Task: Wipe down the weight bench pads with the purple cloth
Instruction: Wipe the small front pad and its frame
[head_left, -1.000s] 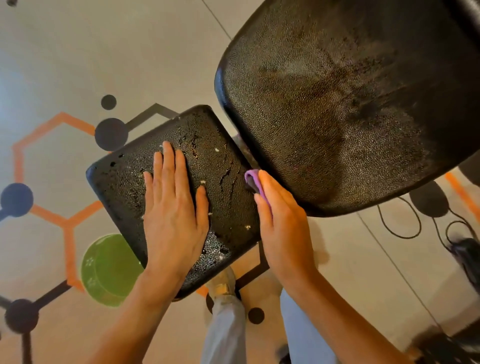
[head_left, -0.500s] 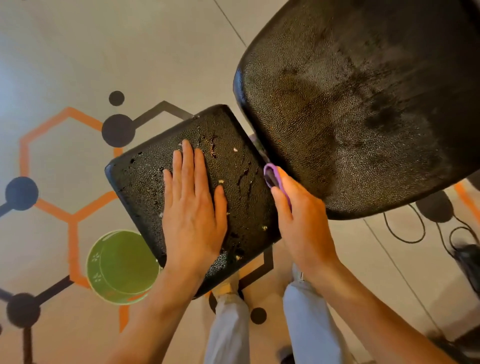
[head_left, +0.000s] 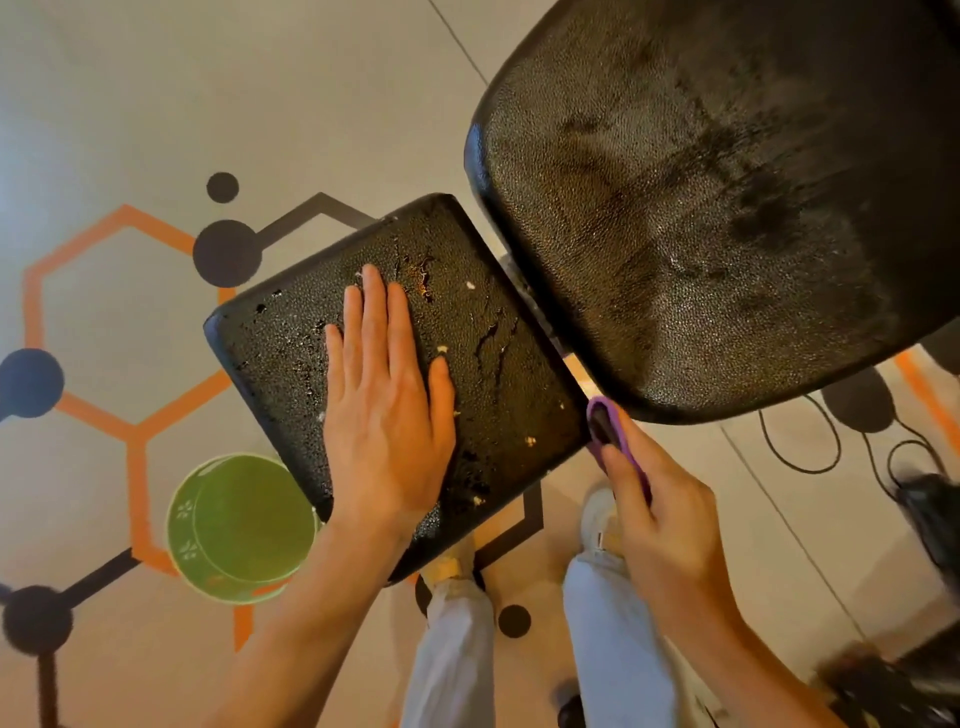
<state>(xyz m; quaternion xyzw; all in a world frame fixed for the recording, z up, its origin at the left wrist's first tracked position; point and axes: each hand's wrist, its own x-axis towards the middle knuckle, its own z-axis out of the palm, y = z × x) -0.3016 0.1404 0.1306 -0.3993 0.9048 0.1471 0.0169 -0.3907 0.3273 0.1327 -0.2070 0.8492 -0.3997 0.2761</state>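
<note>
The left hand (head_left: 387, 415) lies flat with straight fingers on the small cracked seat pad (head_left: 498, 374) of the bench, while the right hand (head_left: 660, 519) pinches the purple cloth (head_left: 615, 431) (folded small) at the pad's right corner, just under the big back pad (head_left: 701, 197).

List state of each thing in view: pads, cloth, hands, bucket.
Seat pad: cracked, torn cover, pale specks on it.
Back pad: raised above seat pad, surface intact, patchy sheen.
Purple cloth: bunched, at the seat pad's right edge by the gap between pads.
Left hand: flat, pressing on seat pad.
Right hand: gripping the cloth.
Green bucket: upright on floor, partly under seat pad.
</note>
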